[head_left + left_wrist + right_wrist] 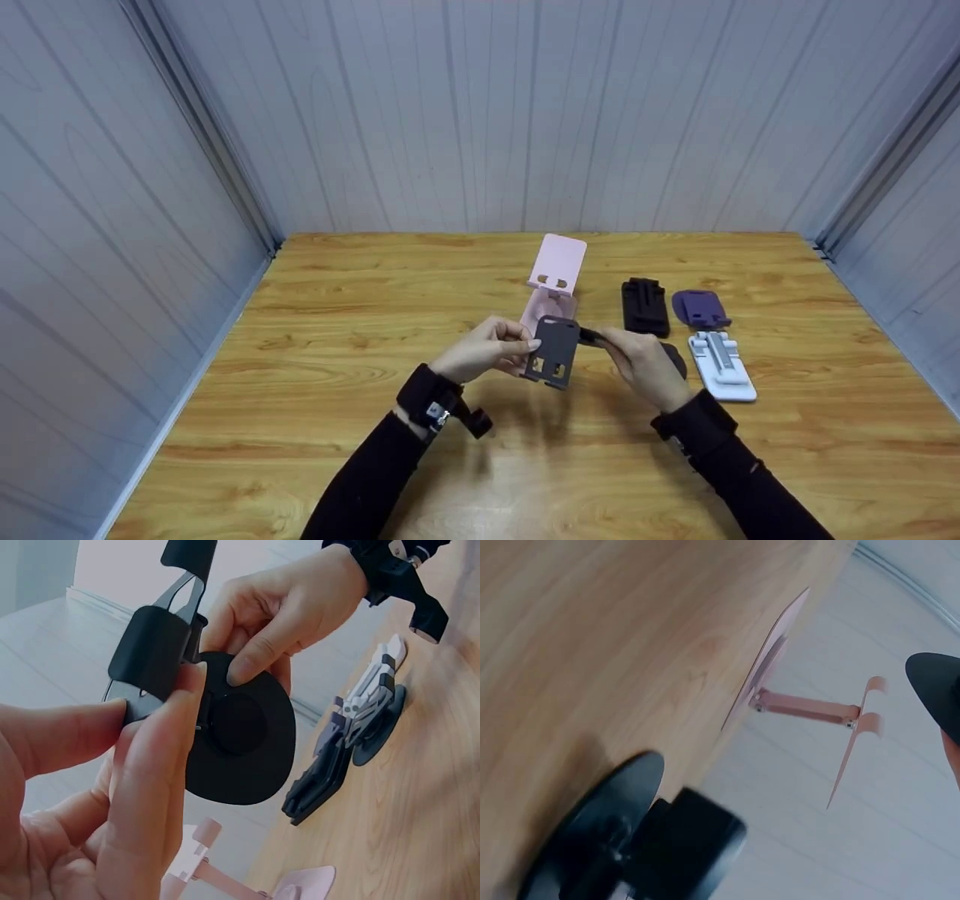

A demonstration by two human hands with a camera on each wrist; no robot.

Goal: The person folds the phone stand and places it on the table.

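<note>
A dark grey phone stand (556, 346) is held up off the table between both hands. My left hand (489, 349) pinches its slotted plate at the edge, thumb on the near face. From the other side my right hand (646, 366) pinches its rounded base. The left wrist view shows this base (247, 772) as a wide black disc, with the right thumb (255, 660) on its face and the left fingers on the hooked plate (150, 652). In the right wrist view only part of the base (934, 686) appears at the right edge.
Behind the hands stands an unfolded pink phone stand (559, 262). To the right lie folded stands: black (645, 307), purple (703, 309) and white (722, 367). Another dark rounded base (676, 361) is partly hidden by the right hand. A panelled wall (495, 120) borders the wooden table.
</note>
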